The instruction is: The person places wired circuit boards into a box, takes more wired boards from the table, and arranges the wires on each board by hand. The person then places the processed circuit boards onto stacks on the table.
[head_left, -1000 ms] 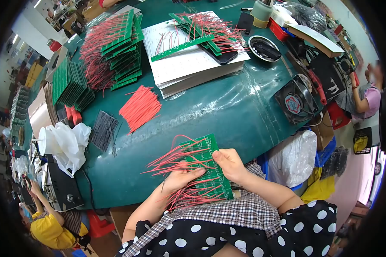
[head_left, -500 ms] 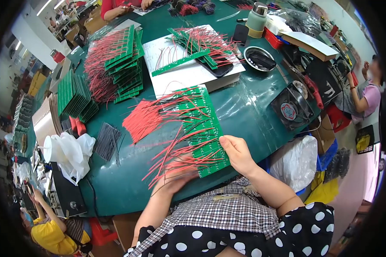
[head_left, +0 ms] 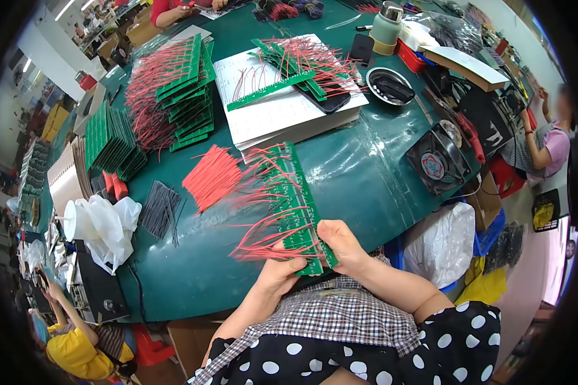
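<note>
A green circuit board panel with red wires trailing off its left side is held between my two hands above the table. My left hand grips its lower left corner, thumb on top. My right hand pinches the lower right edge. A lengthwise line divides the panel, and its narrow right part sits at an angle to the rest; whether the two are fully separate I cannot tell. Left of the board lie a pile of loose red wires and a bundle of dark wires.
Wired boards and bare green boards are stacked at the left. Board strips lie on a paper stack with a phone. A fan, metal dish and flask stand right. Other people sit nearby.
My left hand has come from beneath the wires to the board's lower left corner. The board has shifted down slightly, and its right part now angles away from the rest.
</note>
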Action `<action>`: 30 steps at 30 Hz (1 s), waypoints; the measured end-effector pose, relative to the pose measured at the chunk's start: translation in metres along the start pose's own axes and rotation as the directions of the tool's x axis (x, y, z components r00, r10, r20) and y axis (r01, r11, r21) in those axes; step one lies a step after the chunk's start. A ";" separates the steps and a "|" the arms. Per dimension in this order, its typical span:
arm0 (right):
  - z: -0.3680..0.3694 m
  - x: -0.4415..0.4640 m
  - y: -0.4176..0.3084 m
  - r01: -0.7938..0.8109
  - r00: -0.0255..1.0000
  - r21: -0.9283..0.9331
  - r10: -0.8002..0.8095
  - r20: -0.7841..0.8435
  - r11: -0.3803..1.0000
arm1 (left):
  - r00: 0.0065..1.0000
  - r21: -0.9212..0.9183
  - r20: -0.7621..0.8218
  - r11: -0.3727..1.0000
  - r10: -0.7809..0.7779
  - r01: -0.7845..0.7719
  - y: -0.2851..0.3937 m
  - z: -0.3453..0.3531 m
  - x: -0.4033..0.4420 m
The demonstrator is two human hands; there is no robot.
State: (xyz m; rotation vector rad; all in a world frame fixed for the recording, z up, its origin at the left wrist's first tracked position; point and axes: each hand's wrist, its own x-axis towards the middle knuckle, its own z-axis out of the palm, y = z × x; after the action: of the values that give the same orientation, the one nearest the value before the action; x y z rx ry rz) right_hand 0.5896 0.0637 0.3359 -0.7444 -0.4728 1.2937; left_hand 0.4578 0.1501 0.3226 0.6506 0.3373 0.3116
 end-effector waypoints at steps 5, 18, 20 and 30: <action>-0.016 0.005 -0.029 0.002 1.000 -0.387 -0.011 -0.019 0.922 | 0.985 0.139 -0.099 0.982 0.142 -0.127 0.015 -0.002 -0.008; -0.013 0.072 -0.117 -0.106 0.970 -0.737 -0.095 -0.225 0.667 | 0.710 0.508 -0.278 0.727 0.647 -0.463 0.053 -0.025 -0.026; -0.020 0.123 -0.108 -0.029 0.985 -0.518 -0.063 -0.159 0.855 | 0.752 0.462 -0.278 0.769 0.598 -0.441 0.045 -0.008 -0.023; -0.017 0.249 -0.077 0.204 0.858 -0.006 -0.181 -0.480 0.979 | 0.889 0.649 -0.197 0.734 0.414 -0.198 0.014 -0.020 -0.042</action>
State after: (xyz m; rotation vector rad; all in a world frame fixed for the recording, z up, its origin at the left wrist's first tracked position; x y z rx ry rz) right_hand 0.7113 0.2940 0.3584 -0.9210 -0.1083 0.8850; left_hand 0.4093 0.1553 0.3254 1.3218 0.6721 0.6545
